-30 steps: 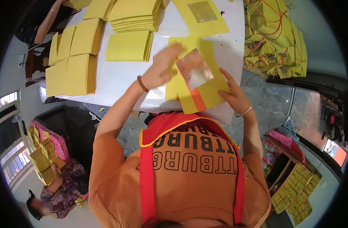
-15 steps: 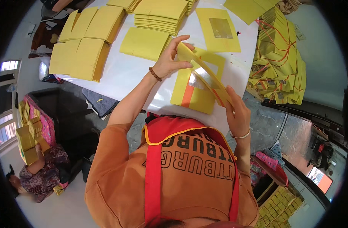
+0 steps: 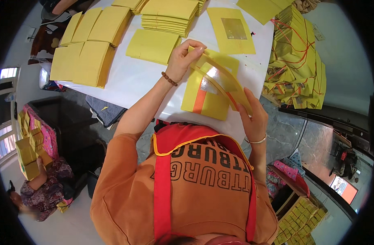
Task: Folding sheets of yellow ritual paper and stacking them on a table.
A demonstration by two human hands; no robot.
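Both my hands hold a yellow paper envelope (image 3: 235, 86) with a see-through window, lifted on edge and bowed above the table. My left hand (image 3: 183, 59) pinches its far left end between thumb and fingers. At the near right end, my right hand (image 3: 255, 116) grips it with the thumb on one side and the fingers on the other. Beneath it, another yellow envelope (image 3: 214, 109) with a window and an orange strip lies flat on the white table (image 3: 150, 87). The held envelope partly hides the one below.
Stacks of yellow envelopes (image 3: 78, 63) stand at the left, with a folded pile (image 3: 152, 45) nearer the middle. A single windowed envelope (image 3: 231, 45) lies beyond my hands. Bundles tied with red string (image 3: 297, 61) rise at the right. A seated person (image 3: 48, 183) handles yellow packs at lower left.
The held envelope has turned and bowed further, showing more of its windowed face. My left fingers have closed in on its end. The view has shifted slightly.
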